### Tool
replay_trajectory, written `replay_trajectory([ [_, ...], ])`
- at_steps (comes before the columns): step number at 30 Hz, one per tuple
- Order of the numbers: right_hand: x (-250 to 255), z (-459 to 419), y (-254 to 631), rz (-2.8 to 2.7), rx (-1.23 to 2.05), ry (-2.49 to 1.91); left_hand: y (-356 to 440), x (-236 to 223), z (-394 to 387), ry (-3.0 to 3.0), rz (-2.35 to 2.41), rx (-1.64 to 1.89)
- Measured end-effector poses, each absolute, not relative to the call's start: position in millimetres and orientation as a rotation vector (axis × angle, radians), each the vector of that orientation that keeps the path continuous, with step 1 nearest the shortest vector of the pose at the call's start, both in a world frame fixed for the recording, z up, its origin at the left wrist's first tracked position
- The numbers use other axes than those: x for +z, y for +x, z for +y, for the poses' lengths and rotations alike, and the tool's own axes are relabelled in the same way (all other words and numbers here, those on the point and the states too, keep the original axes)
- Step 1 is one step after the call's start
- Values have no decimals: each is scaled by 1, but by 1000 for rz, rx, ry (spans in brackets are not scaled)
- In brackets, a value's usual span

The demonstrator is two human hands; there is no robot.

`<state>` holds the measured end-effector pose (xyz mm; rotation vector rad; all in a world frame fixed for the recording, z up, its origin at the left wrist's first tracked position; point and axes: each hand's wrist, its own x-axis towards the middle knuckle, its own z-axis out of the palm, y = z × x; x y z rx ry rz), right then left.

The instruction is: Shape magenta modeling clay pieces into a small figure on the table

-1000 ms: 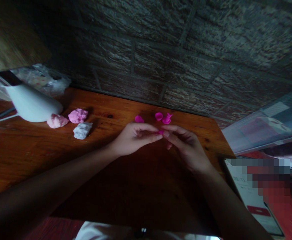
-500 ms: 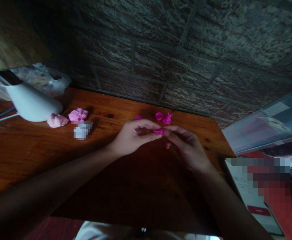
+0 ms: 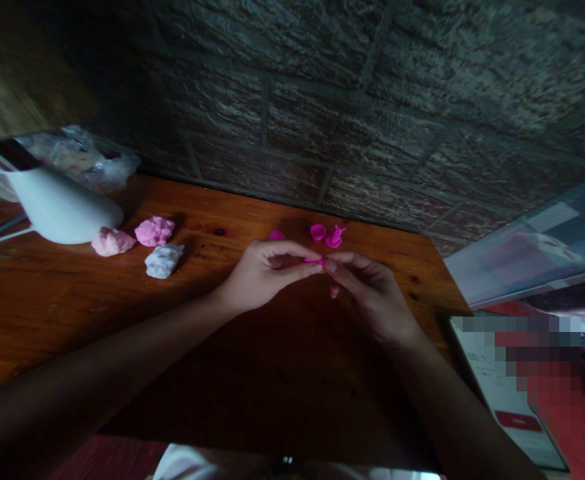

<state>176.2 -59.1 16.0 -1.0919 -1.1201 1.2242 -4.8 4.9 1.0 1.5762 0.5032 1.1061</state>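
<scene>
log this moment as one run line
left hand and right hand: pinching magenta piece | beyond hands: magenta cup shape | table left: white lump

Your small magenta piece [image 3: 314,261] looked thin and partly hidden, pinched in your left hand [image 3: 258,275] and right hand [image 3: 379,297].

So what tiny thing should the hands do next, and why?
I'd say pinch the magenta clay piece gently along its edge: the left hand and right hand both have fingers on it, and it looks thin, so it might tear if pulled.
</scene>
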Motion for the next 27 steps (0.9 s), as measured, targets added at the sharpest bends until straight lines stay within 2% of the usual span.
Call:
replay_trajectory([
  [14, 16, -59, 174, -1170, 1198, -993, -6, 3, 8, 1560, 479, 1077],
  [27, 22, -66, 171, -1400, 819, -1100, -5, 0, 11, 1318, 455, 869],
])
